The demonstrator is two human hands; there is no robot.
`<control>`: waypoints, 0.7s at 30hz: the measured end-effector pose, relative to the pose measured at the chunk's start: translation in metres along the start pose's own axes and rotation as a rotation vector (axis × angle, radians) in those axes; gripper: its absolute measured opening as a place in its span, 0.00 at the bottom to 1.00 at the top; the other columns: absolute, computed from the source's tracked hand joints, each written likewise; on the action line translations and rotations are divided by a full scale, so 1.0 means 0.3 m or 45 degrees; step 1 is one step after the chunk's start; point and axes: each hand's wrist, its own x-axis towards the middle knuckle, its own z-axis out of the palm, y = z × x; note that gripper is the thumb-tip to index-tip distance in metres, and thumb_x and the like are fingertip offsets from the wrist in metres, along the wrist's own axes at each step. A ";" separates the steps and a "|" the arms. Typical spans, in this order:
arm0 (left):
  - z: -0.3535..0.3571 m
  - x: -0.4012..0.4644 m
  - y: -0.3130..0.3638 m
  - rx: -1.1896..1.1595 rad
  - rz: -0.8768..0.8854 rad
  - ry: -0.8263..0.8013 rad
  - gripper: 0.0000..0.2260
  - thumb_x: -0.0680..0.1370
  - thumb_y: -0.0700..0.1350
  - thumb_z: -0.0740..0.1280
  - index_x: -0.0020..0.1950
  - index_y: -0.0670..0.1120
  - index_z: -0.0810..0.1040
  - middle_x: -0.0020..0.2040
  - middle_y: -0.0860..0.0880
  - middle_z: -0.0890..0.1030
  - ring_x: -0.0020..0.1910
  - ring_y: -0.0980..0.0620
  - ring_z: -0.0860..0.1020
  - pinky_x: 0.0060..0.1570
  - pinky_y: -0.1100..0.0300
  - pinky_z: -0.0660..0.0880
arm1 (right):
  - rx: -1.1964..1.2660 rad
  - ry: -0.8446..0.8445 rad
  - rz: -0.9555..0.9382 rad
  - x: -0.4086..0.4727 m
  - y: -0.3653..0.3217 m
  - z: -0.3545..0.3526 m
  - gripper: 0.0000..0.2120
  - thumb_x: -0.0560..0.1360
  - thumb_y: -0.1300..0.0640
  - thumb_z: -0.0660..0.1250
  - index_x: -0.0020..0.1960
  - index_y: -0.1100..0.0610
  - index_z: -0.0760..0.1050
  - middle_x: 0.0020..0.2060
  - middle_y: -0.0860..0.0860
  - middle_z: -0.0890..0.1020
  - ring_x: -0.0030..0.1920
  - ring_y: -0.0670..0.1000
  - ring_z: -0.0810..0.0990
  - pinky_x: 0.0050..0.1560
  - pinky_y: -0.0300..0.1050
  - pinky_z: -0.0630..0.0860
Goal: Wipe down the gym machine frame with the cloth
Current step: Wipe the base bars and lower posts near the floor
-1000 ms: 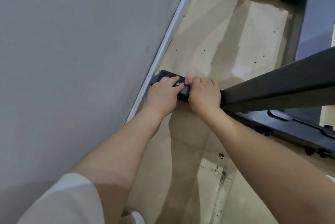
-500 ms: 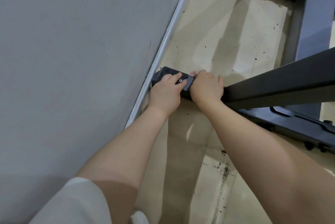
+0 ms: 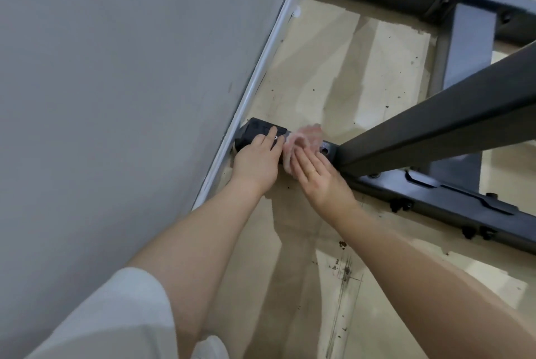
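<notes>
Grey wall (image 3: pixel 116 83), speckled beige floor (image 3: pixel 342 74).

Pale cloth (image 3: pixel 301 141) (blurred) lies on the black frame (image 3: pixel 435 129) — near its end.

Matt dark metal frame (image 3: pixel 435 123); soft pale cloth (image 3: pixel 301 138); speckled glossy floor (image 3: pixel 333 68).

A single head-worn wide-angle view looks steeply down and forward along the person's own forearms. It sits close above the black metal gym machine frame (image 3: pixel 435 120), which crosses to the right over the beige speckled floor (image 3: pixel 333 74), with the grey painted wall (image 3: pixel 116 68) filling the frame's left.
</notes>
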 end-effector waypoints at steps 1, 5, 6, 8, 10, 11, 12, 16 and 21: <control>0.004 -0.009 0.014 -0.016 -0.031 -0.030 0.27 0.80 0.38 0.53 0.78 0.47 0.48 0.78 0.48 0.46 0.75 0.48 0.51 0.60 0.56 0.68 | 0.033 -0.054 -0.074 -0.032 0.013 0.000 0.26 0.69 0.67 0.72 0.66 0.66 0.73 0.66 0.62 0.74 0.65 0.60 0.74 0.58 0.56 0.77; 0.023 -0.033 0.065 -0.036 -0.106 -0.030 0.31 0.78 0.35 0.55 0.77 0.44 0.44 0.78 0.43 0.46 0.76 0.45 0.48 0.72 0.54 0.53 | 0.125 -0.140 -0.168 -0.128 0.048 0.001 0.27 0.76 0.65 0.63 0.73 0.64 0.61 0.71 0.63 0.66 0.71 0.60 0.66 0.65 0.52 0.71; 0.028 -0.042 0.081 -0.017 -0.105 -0.020 0.32 0.77 0.35 0.56 0.77 0.43 0.44 0.78 0.42 0.47 0.76 0.44 0.49 0.73 0.53 0.52 | 0.272 -0.091 -0.048 -0.164 0.050 -0.007 0.26 0.74 0.65 0.66 0.71 0.63 0.67 0.67 0.62 0.72 0.66 0.59 0.72 0.62 0.49 0.73; 0.037 -0.064 0.127 0.048 -0.081 -0.036 0.32 0.78 0.36 0.57 0.77 0.44 0.45 0.78 0.41 0.46 0.76 0.44 0.48 0.73 0.52 0.51 | 0.741 -0.039 0.296 -0.244 0.075 -0.045 0.18 0.75 0.64 0.63 0.65 0.58 0.73 0.60 0.56 0.77 0.59 0.56 0.77 0.57 0.47 0.74; 0.041 -0.085 0.183 0.084 -0.063 -0.092 0.31 0.78 0.37 0.57 0.77 0.42 0.45 0.78 0.41 0.46 0.76 0.44 0.48 0.73 0.52 0.51 | 1.065 0.025 0.665 -0.309 0.140 -0.088 0.13 0.78 0.63 0.59 0.60 0.56 0.75 0.47 0.49 0.79 0.48 0.51 0.78 0.46 0.37 0.73; 0.036 -0.091 0.213 0.099 -0.061 -0.107 0.30 0.78 0.38 0.57 0.77 0.41 0.47 0.78 0.41 0.47 0.76 0.44 0.49 0.73 0.52 0.53 | 1.148 0.122 0.843 -0.327 0.183 -0.108 0.11 0.79 0.61 0.58 0.59 0.56 0.75 0.42 0.46 0.78 0.44 0.49 0.77 0.41 0.33 0.70; 0.028 -0.094 0.242 0.107 -0.064 -0.109 0.28 0.78 0.38 0.57 0.76 0.39 0.50 0.77 0.39 0.51 0.75 0.43 0.53 0.71 0.53 0.56 | 1.221 0.227 0.988 -0.338 0.230 -0.126 0.10 0.80 0.59 0.57 0.59 0.55 0.73 0.41 0.45 0.76 0.43 0.48 0.76 0.39 0.32 0.69; -0.001 -0.103 0.330 0.094 -0.061 0.034 0.16 0.77 0.38 0.60 0.64 0.43 0.66 0.61 0.43 0.69 0.60 0.44 0.69 0.49 0.55 0.67 | 1.367 0.530 1.202 -0.328 0.382 -0.165 0.08 0.82 0.54 0.55 0.60 0.53 0.67 0.43 0.46 0.76 0.39 0.41 0.76 0.30 0.30 0.72; 0.050 -0.130 0.386 0.112 0.110 0.109 0.23 0.78 0.39 0.58 0.74 0.47 0.61 0.67 0.43 0.68 0.62 0.43 0.69 0.52 0.53 0.71 | 1.124 -0.082 0.641 -0.241 0.337 -0.061 0.05 0.81 0.58 0.56 0.56 0.54 0.68 0.50 0.52 0.75 0.51 0.54 0.75 0.51 0.51 0.74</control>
